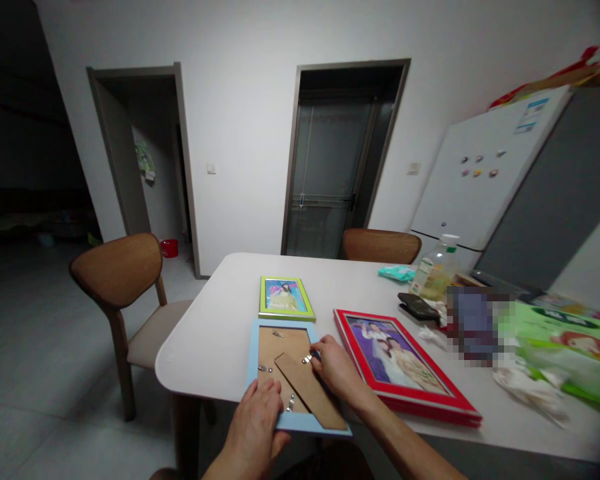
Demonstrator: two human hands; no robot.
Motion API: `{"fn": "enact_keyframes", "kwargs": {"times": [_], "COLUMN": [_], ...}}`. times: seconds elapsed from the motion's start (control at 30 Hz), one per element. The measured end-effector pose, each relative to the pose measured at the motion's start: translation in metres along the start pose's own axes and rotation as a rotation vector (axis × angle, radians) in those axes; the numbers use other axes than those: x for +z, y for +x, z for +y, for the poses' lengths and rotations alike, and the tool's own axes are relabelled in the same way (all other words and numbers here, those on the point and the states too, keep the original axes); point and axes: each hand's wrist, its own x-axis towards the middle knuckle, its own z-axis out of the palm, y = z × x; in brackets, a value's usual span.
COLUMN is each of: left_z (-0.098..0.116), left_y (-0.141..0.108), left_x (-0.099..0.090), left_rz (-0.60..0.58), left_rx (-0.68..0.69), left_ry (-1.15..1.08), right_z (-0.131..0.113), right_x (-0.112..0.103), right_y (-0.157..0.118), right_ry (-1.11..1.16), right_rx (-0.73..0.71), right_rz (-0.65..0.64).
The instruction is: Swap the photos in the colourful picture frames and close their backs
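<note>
A light blue picture frame (253, 353) lies face down at the table's front edge, its brown backing board (270, 341) and stand leg (307, 387) facing up. Small metal clips sit around the backing. My left hand (257, 417) grips the frame's lower left side, fingers bent over the edge. At the right side, my right hand (333, 367) has its fingers closed by a metal clip (307, 359); whether it pinches anything is hidden. Beyond the blue frame lies a green frame (286, 297) with a photo. Red frames (405, 373), seemingly stacked, lie to the right with a photo on top.
On the table's (210, 320) right side are a bottle (434, 270), a black object (418, 307), crumpled tissues (533, 393) and a green package (570, 340). Wooden chairs stand at the left (120, 270) and far side (381, 246).
</note>
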Motion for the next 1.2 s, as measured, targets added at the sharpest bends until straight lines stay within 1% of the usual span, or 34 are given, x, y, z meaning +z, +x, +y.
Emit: {"fn": "enact_keyframes", "kwargs": {"times": [0.13,0.2,0.27,0.3,0.4,0.43,0.47,0.63,0.83,1.0,1.1,1.2], "left_z": [-0.002,-0.003,-0.004,-0.004,-0.004,-0.004,-0.004,-0.003,-0.004,-0.007,-0.008,-0.009], "left_y": [0.000,0.000,0.001,0.001,0.003,0.004,0.004,0.006,0.005,0.002,-0.001,-0.004], "left_x": [0.002,0.001,-0.001,-0.002,-0.004,-0.005,-0.005,-0.008,-0.009,-0.006,-0.004,-0.004], "left_rz": [0.022,0.023,0.015,0.009,-0.013,-0.021,-0.027,-0.043,-0.061,-0.027,-0.011,0.041], "left_rx": [0.002,-0.007,-0.025,-0.037,-0.072,-0.081,-0.090,-0.104,-0.085,-0.066,-0.050,-0.056], "left_ry": [-0.011,-0.029,-0.047,-0.055,-0.068,-0.071,-0.073,-0.090,-0.128,-0.151,-0.139,-0.132], "right_z": [-0.003,-0.006,-0.009,-0.012,-0.020,-0.023,-0.024,-0.025,-0.030,-0.033,-0.033,-0.038], "right_x": [0.001,-0.001,-0.003,-0.004,-0.005,-0.004,-0.002,0.007,0.005,0.009,0.009,0.009], "right_y": [-0.002,-0.008,-0.017,-0.021,-0.032,-0.034,-0.034,-0.032,-0.034,-0.034,-0.033,-0.027], "right_ry": [-0.028,-0.026,0.017,0.051,0.160,0.181,0.190,0.169,0.165,0.187,0.216,0.229], "right_rx": [-0.007,-0.058,-0.162,-0.232,-0.424,-0.456,-0.471,-0.476,-0.494,-0.456,-0.382,-0.332], "right_rz": [0.009,0.049,0.055,0.015,-0.185,-0.219,-0.225,-0.182,-0.188,-0.147,-0.126,-0.096]}}
